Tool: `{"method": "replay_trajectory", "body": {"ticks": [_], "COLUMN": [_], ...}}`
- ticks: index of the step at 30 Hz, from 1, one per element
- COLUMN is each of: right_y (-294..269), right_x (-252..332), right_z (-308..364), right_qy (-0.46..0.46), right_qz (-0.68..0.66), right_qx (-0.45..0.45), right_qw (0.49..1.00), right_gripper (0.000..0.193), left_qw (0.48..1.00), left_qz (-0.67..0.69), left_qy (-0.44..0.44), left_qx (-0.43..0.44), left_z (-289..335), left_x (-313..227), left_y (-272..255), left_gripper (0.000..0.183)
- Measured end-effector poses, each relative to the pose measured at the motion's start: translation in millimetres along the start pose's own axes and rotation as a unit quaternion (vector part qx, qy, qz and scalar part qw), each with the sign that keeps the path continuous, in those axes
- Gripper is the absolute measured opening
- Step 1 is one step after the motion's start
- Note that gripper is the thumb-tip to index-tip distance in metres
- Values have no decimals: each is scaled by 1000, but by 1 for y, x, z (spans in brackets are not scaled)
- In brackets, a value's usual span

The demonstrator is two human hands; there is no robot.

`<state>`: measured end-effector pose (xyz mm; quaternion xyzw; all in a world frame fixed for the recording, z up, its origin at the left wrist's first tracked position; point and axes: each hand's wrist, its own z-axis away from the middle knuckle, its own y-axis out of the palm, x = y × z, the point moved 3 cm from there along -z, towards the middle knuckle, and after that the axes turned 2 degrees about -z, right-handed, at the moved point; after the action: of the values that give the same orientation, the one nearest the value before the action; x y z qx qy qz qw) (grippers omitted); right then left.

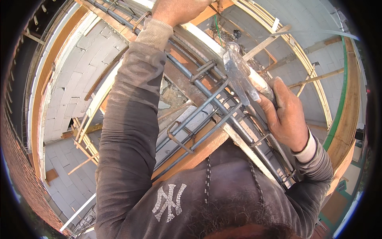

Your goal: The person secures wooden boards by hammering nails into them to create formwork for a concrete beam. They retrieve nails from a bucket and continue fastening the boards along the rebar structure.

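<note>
My right hand (288, 115) is wrapped round the handle of a claw hammer (238, 71). Its grey metal head, with the claw pointing toward me, hangs over the rebar. My left arm stretches across to the far edge of the view, where my left hand (179, 11) lies above a timber board; the frame cuts off its fingers. Beneath both arms runs a rebar cage (213, 101), long steel bars tied with square stirrups, crossing another set of bars close to my chest.
Formwork boards (211, 141) flank the rebar, one with a corner right at my chest. Grey block walls (79, 75) drop away on the left, with more blockwork on the right. Bamboo poles and loose timber battens (266, 43) cross below. A green-edged plank (344, 99) curves along the right.
</note>
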<state>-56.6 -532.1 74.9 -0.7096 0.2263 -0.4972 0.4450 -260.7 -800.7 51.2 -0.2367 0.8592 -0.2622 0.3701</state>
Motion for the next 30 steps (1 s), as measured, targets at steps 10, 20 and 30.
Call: {"method": "replay_trajectory", "body": {"ticks": [10, 20, 30], "right_y": [-2, 1, 5], "right_x": [-2, -9, -10], "right_z": [-6, 0, 1], "right_qy": [17, -3, -13], "right_qz": [3, -50, -39], "right_qx": [67, 19, -20], "right_qw": [998, 999, 999], "right_gripper": [37, 37, 37], "left_qw": [978, 986, 983], "left_qz": [-136, -106, -101], "left_qy": [-142, -121, -141], "left_qx": [72, 52, 67], "left_z": [-4, -6, -6], "left_x": [1, -6, 0], "left_y": [-8, -5, -4], "left_gripper": [49, 46, 45]}}
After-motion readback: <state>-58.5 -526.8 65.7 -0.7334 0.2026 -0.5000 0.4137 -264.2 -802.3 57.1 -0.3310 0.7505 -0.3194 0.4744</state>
